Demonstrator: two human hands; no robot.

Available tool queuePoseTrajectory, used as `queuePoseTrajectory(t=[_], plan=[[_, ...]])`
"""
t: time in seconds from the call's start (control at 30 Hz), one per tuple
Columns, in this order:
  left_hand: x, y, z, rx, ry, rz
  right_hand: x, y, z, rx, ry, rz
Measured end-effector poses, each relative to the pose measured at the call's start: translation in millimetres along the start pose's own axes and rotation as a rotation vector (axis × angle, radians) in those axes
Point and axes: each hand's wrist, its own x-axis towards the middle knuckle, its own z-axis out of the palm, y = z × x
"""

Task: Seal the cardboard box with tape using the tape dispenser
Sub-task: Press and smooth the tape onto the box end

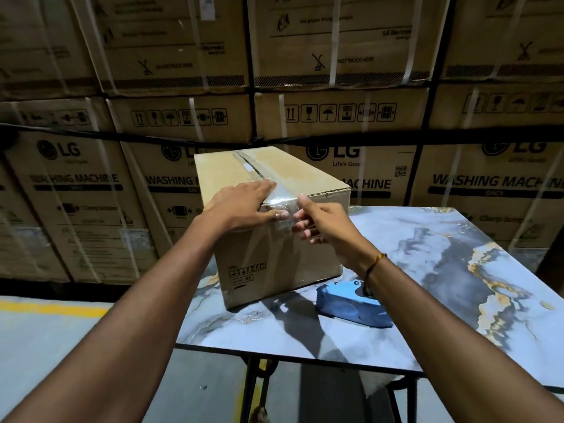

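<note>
Two bare forearms reach in from the bottom corners. Near the table's point(457, 300) front edge, one blue tape dispenser point(354, 303) lies on the marbled top, just beside the cardboard box point(274, 261) and partly under the right wrist; no hand touches it. Open tabletop stretches to the right of the box, and bare floor lies to the left. One box stands near the table's left edge. The left hand point(241, 206) lies flat, fingers spread, on the box's top near corner, pressing the clear tape point(280, 203) where it folds over the edge. The right hand point(320, 221) pinches the loose tape end between thumb and curled fingers. Behind, stacked washing-machine cartons point(332, 117) fill the wall.
</note>
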Motion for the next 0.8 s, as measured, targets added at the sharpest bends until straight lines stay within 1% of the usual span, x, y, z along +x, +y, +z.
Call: queuePoseTrajectory(t=[0.13, 0.33, 0.43, 0.5, 0.67, 0.8], plan=[[-0.5, 0.4, 0.7, 0.022, 0.023, 0.004, 9.4, -0.2, 10.5, 0.049, -0.029, 0.011], [-1.9, 1.4, 1.1, 0.029, 0.025, 0.01, 13.2, 2.8, 11.5, 0.038, -0.02, -0.002], [-0.9, 0.9, 2.6, 0.034, 0.036, 0.005, 12.4, 6.6, 11.5, 0.005, 0.011, -0.014], [0.3, 0.1, 4.1, 0.034, 0.034, 0.003, 12.1, 10.6, 12.4, 0.028, 0.026, -0.016], [1.2, -0.4, 6.3, 0.032, 0.039, 0.001, 13.3, 12.3, 12.4, 0.075, 0.018, 0.015], [0.6, 0.1, 6.3, 0.032, 0.049, 0.002, 13.8, 13.7, 11.2, 0.035, 0.015, -0.012]])
